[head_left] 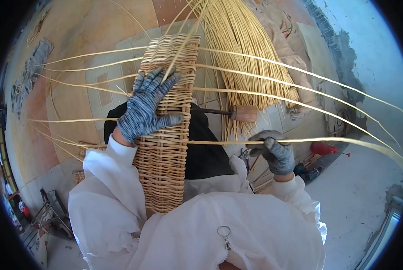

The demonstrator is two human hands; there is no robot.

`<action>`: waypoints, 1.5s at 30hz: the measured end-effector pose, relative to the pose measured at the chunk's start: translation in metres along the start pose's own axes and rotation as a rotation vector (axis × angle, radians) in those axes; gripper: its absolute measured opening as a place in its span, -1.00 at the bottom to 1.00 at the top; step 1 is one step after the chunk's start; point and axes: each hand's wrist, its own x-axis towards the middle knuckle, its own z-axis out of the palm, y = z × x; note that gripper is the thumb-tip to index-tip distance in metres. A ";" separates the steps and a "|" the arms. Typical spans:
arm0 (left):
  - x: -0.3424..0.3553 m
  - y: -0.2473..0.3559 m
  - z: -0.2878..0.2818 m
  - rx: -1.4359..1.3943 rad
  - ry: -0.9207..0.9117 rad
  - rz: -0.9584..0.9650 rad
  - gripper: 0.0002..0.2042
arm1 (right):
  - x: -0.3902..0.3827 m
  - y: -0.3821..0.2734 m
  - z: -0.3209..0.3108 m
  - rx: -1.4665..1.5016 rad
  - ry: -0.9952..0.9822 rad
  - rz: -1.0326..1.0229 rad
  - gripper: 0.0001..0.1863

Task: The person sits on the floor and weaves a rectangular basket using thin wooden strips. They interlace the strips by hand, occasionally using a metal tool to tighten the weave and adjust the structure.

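A long, narrow piece of wickerwork (162, 173) lies across my lap, with loose strands sticking out on both sides. My left hand (147, 107), in a grey knit glove, lies flat on the weave with its fingers stretched out. To the right, my gloved right hand (277, 152) pinches a wicker strand (217, 142) that runs sideways out of the weave and on past the hand. Between my hands, an awl (244, 114) with a wooden handle has its metal shaft reaching to the wickerwork's right edge; its tip is hidden.
A big bundle of loose wicker strands (244, 49) lies on the tiled floor ahead, beside crumpled brown cloth (296, 63). A red object (321, 148) and dark tools (307, 172) sit at the right. Grey cloth (32, 74) lies far left; metal gear (53, 209) stands lower left.
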 end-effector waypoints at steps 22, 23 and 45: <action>0.009 -0.005 0.007 -0.085 -0.131 -0.003 -0.06 | 0.020 0.008 0.037 -0.341 0.216 -0.110 -0.53; 0.009 -0.005 0.007 -0.082 -0.132 -0.011 -0.06 | 0.020 0.009 0.037 -0.282 0.111 -0.179 -0.50; 0.011 -0.015 0.006 -0.152 -0.093 -0.002 -0.42 | 0.113 -0.057 0.082 -1.555 -0.592 -0.264 -0.76</action>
